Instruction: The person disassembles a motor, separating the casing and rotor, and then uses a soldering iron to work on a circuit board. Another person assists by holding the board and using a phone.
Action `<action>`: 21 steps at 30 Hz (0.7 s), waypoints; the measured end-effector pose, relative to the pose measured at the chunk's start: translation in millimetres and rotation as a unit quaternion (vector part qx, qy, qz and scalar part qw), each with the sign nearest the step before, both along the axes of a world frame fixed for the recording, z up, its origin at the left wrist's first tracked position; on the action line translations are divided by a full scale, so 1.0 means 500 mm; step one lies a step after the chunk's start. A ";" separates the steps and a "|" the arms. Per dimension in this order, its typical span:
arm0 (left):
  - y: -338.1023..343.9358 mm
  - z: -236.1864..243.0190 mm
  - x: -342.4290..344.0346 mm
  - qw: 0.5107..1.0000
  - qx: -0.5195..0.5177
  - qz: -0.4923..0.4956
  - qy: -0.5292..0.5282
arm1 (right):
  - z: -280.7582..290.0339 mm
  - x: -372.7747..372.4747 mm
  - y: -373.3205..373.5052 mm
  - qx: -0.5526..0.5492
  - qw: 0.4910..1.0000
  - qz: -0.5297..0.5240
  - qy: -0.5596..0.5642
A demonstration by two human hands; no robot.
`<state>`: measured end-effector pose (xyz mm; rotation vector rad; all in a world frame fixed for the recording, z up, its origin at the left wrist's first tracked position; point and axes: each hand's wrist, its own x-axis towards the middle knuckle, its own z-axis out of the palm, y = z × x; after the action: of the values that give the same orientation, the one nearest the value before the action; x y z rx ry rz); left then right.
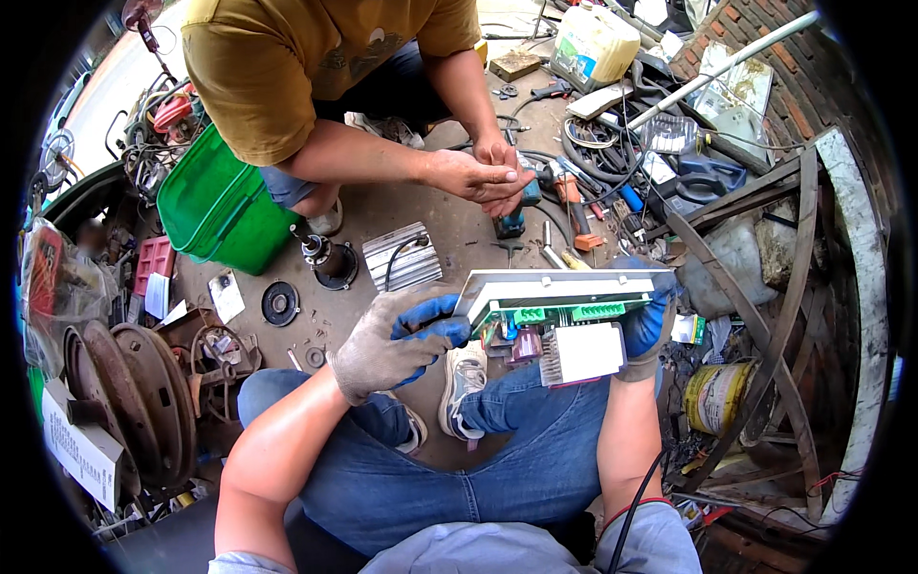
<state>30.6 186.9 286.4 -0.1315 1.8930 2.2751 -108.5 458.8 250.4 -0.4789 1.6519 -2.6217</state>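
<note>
The panel assembly (564,284) is held above the floor (457,256), in front of the person's knees. A pale panel forms its far side; green terminal blocks (598,311) and a white-faced finned block (585,354) face the person.

The left hand (390,335), gloved, pinches the panel's left end with bent fingers. The right hand (650,320), also gloved, grips the right end, fingers curled around the edge; its thumb position cannot be determined.

Caution: the assembly appears to be carried by the two end grips alone. A slip of either glove would tilt it and could drop it, components first, onto the jeans (459,493) or floor. Inward finger pressure could bend exposed parts. A black cord (639,493) beside the right forearm could snag during a wide swing.

Clearance: beyond the panel's left corner lies a ribbed metal housing (406,256); farther toward the floor's left side stand a motor part (330,260) and a green bin (225,206). A power drill (512,222) and the co-worker's hands (486,177) limit forward travel. Metal straps (732,282) bound the floor's right side. Lowering toward the lap offers the freest path.
</note>
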 end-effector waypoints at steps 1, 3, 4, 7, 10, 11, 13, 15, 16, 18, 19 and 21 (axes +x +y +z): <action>-0.004 -0.002 0.000 0.999 -0.024 -0.006 0.028 | 0.001 -0.005 0.000 -0.025 0.999 0.036 -0.007; -0.005 -0.004 0.003 0.997 -0.046 -0.004 0.066 | -0.007 -0.014 0.002 -0.044 0.995 0.086 -0.015; -0.004 -0.003 0.006 0.996 -0.045 0.004 0.077 | -0.013 -0.015 0.003 -0.039 0.995 0.085 -0.029; -0.006 0.006 0.005 0.979 -0.134 -0.002 0.153 | -0.014 -0.018 -0.002 -0.051 0.989 0.119 -0.073; -0.010 0.011 0.001 0.956 -0.183 -0.018 0.229 | -0.010 -0.025 -0.012 -0.095 0.973 0.188 -0.091; -0.011 0.013 0.001 0.950 -0.199 -0.020 0.239 | -0.015 -0.027 -0.009 -0.094 0.973 0.189 -0.090; -0.013 0.011 0.000 0.949 -0.202 -0.014 0.240 | -0.013 -0.026 -0.014 -0.082 0.976 0.171 -0.104; -0.009 0.001 0.003 0.959 -0.171 0.003 0.224 | -0.012 -0.026 -0.011 -0.025 0.986 0.123 -0.105; -0.005 0.002 0.005 0.986 -0.089 0.005 0.142 | 0.000 -0.021 -0.015 0.054 0.994 0.062 -0.079; 0.006 0.010 0.006 0.997 0.076 0.010 -0.027 | -0.007 -0.026 -0.027 0.090 0.990 -0.001 -0.113; 0.008 0.007 0.005 0.995 0.095 0.009 -0.025 | 0.010 -0.017 -0.034 0.125 0.988 0.005 -0.091; 0.008 0.010 0.002 0.992 0.114 0.015 -0.042 | 0.023 -0.004 -0.043 0.237 0.969 -0.058 0.039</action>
<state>31.6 190.6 291.2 -0.2221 1.5877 2.4440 -110.6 437.1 262.1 -0.4772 2.2976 -2.1779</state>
